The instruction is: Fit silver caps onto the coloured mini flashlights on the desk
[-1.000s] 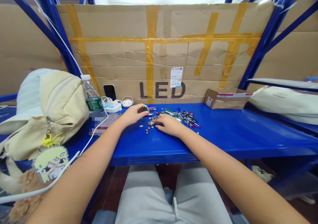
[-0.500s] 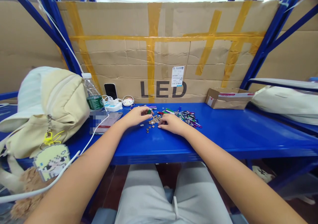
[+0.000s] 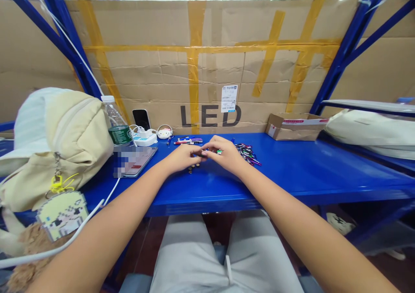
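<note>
My left hand and my right hand meet over the middle of the blue table. The left fingers are closed around a small dark tube, mostly hidden between the hands. My right thumb and finger pinch together at the tube's end; what they hold is too small to make out. Small round metal discs lie just below the left hand, partly covered. Beyond the right hand is a heap of shiny coloured tubes. Several slim tubes lie in a group behind the left hand.
On the left are a cream bag, a water bottle, a phone, and a white power strip with a cable. A low open cardboard box stands at the back right, before a tall cardboard panel.
My right hand has lifted from the discs and come left to meet my left hand at the small tube. The view has shifted slightly.
</note>
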